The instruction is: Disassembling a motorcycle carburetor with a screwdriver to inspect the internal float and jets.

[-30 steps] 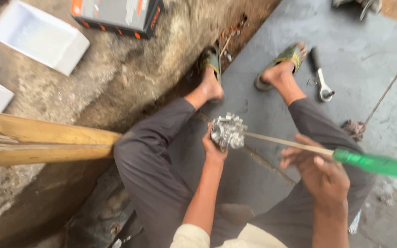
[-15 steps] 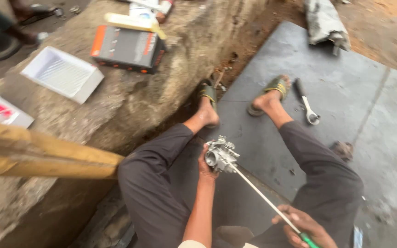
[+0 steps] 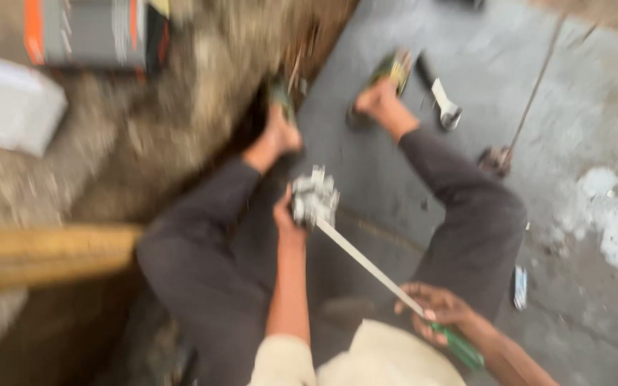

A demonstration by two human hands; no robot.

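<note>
I sit on the ground with my knees up, in dark grey trousers and green sandals. My left hand (image 3: 285, 214) grips a small silver metal part (image 3: 315, 199) held between my knees. My right hand (image 3: 439, 309) holds a long screwdriver (image 3: 373, 268) by its green handle, low near my lap. The thin shaft runs up and left, and its tip meets the metal part. The picture is blurred by motion, so fine detail of the part is lost.
A wrench (image 3: 441, 100) lies on the grey slab (image 3: 574, 93) by my right foot. A thin rod (image 3: 531, 100) ends at a rusty piece farther right. On the rough stone ledge sit a grey-and-orange box (image 3: 94, 32) and a white tray (image 3: 8, 107). A wooden beam (image 3: 44, 254) juts in from the left.
The view has swung and blurred. My right hand with the screwdriver handle has pulled back toward my lap, and the shaft now angles more steeply. My left hand stays on the metal part.
</note>
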